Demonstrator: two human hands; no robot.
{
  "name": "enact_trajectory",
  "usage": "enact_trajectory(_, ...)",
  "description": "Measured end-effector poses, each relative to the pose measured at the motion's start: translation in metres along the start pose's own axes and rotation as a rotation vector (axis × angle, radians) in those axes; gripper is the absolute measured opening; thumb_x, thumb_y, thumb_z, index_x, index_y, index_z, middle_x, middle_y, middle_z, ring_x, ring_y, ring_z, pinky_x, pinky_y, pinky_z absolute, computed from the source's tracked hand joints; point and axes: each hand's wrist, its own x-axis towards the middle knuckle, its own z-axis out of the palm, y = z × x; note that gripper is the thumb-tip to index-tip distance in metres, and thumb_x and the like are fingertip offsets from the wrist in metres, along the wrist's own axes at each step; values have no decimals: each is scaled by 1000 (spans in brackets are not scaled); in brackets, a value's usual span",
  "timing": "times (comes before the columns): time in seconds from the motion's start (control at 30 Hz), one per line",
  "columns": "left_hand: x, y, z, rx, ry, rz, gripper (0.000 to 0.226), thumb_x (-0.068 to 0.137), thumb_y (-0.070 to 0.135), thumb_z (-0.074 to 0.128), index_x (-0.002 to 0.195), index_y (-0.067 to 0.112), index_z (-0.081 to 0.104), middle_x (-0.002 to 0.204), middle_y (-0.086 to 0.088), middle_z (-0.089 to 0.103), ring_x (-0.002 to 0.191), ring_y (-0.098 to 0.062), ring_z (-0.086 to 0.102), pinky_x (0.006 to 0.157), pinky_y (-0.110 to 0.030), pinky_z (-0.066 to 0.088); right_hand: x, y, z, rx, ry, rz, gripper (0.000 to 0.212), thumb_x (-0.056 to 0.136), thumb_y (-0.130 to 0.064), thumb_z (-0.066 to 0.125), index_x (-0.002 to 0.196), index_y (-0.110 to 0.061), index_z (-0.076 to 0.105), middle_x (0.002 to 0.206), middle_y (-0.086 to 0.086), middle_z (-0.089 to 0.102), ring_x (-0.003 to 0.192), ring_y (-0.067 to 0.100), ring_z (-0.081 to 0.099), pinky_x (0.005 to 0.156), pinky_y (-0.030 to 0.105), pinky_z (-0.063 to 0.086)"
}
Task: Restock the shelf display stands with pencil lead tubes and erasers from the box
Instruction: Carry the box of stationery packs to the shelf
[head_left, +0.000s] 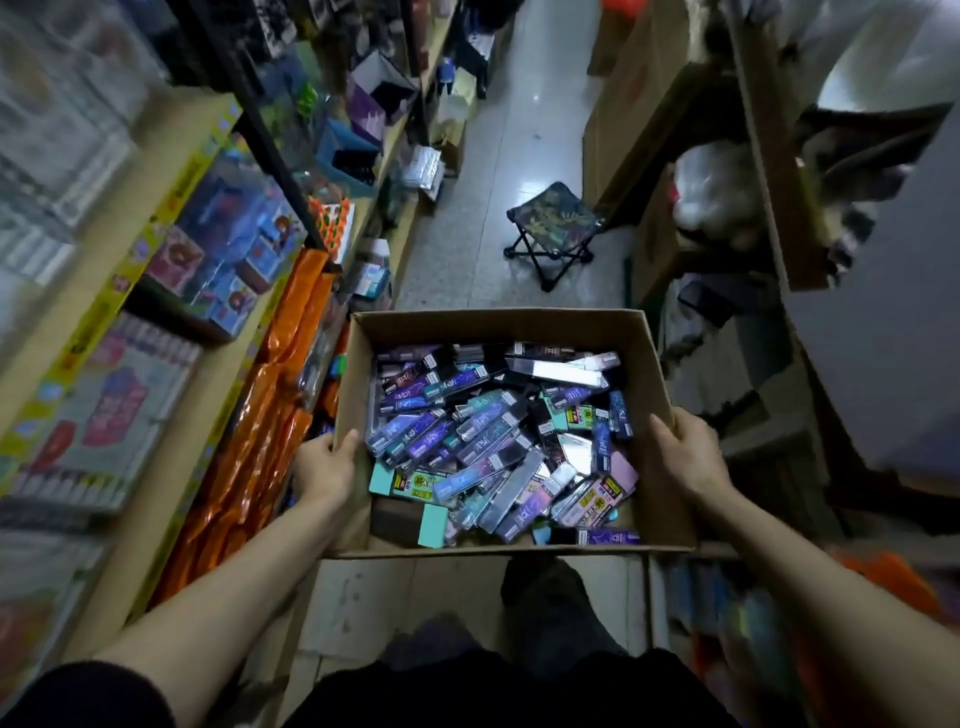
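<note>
Person is standing in a narrow shop aisle, holding an open cardboard box (493, 325) out in front of the body, clear of the floor (519, 130). Both hands are carrying it. Left hand (324, 467) is gripping the left wall, thumb hooked over the rim to the inside, fingers running down the outside and mostly hidden. Right hand (685, 452) is gripping the right wall the same way, thumb lying over the rim; its fingers are out of sight behind the cardboard. Bare forearms are reaching forward from dark sleeves. Box is lying roughly level and is holding a loose heap: slim purple, blue and black lead tubes (441, 431) are crossing each other at all angles, with flat teal and pink blocks among them that look like erasers (434, 525); print is too small to read. Shelf (171, 171) is running along the person's left, carrying blue toy boxes (228, 244) and displays (104, 415) of small packs, all blurred. Orange foil packs (270, 426) are standing just beside the box's left wall, below the shelf edge. Folding stool (556, 228) is sitting on the floor beyond the box, well apart from it. Brown cartons (623, 130) are stacking up on the right side of the aisle.
</note>
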Motion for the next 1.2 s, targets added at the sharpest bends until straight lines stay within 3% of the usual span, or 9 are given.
enact_trajectory(0.1, 38, 44, 21, -3, 65, -51, 26, 95, 27, 53, 92, 4, 64, 71, -6, 57, 72, -27, 54, 67, -34, 41, 74, -32, -9, -38, -31, -27, 22, 97, -21, 49, 105, -6, 62, 96, 9, 65, 88, 25, 61, 78, 38, 49)
enact_trajectory(0.27, 108, 107, 50, -27, 142, -122, 21, 93, 28, 55, 88, 9, 64, 69, -4, 57, 69, -24, 53, 58, -29, 37, 190, -77, -9, -62, -89, -50, 19, 95, -22, 50, 93, -8, 63, 91, 14, 68, 82, 27, 61, 72, 38, 47)
enact_trajectory(0.37, 163, 143, 68, -33, 166, -136, 25, 93, 26, 57, 86, 4, 66, 66, -6, 57, 66, -26, 53, 57, -31, 36, 264, -107, 1, -96, -122, -88, 16, 95, -22, 51, 89, -12, 63, 87, 11, 68, 77, 21, 58, 65, 31, 40)
enact_trajectory(0.47, 221, 181, 82, -81, 169, -168, 25, 93, 25, 56, 97, 3, 68, 72, -5, 58, 67, -21, 53, 57, -29, 37, 331, -140, 12, -83, -144, -90, 18, 95, -21, 50, 95, -9, 64, 87, 8, 66, 78, 18, 58, 66, 29, 39)
enact_trajectory(0.67, 309, 260, 92, -106, 192, -186, 25, 92, 25, 58, 97, 2, 68, 80, -12, 64, 67, -22, 52, 61, -29, 35, 453, -212, 16, -180, -182, -123, 27, 96, -21, 50, 80, 0, 58, 80, 19, 63, 76, 27, 56, 66, 38, 38)
enact_trajectory(0.83, 374, 321, 114, -109, 255, -200, 26, 91, 22, 58, 96, -2, 68, 77, -10, 61, 69, -24, 53, 63, -30, 36, 548, -259, 22, -172, -218, -174, 19, 96, -19, 50, 88, -5, 61, 92, 19, 68, 82, 24, 58, 65, 31, 34)
enact_trajectory(1.0, 424, 363, 152, -91, 327, -290, 33, 92, 21, 58, 96, -10, 65, 94, -28, 65, 88, -39, 60, 67, -34, 35, 660, -306, 33, -218, -312, -240, 21, 97, -17, 49, 98, -1, 62, 100, 20, 67, 90, 28, 60, 66, 29, 34)
enact_trajectory(1.13, 446, 388, 173, -103, 385, -368, 35, 92, 21, 57, 98, -13, 64, 95, -29, 65, 90, -40, 60, 64, -33, 28, 734, -348, 41, -319, -392, -310, 25, 97, -21, 47, 98, 0, 61, 96, 18, 67, 88, 27, 60, 67, 35, 40)
enact_trajectory(1.2, 457, 399, 179, -130, 407, -407, 36, 93, 20, 57, 94, -16, 64, 88, -29, 64, 81, -35, 58, 60, -33, 24, 765, -366, 49, -346, -439, -344, 23, 98, -21, 47, 100, -2, 61, 96, 16, 68, 89, 26, 61, 66, 34, 40)
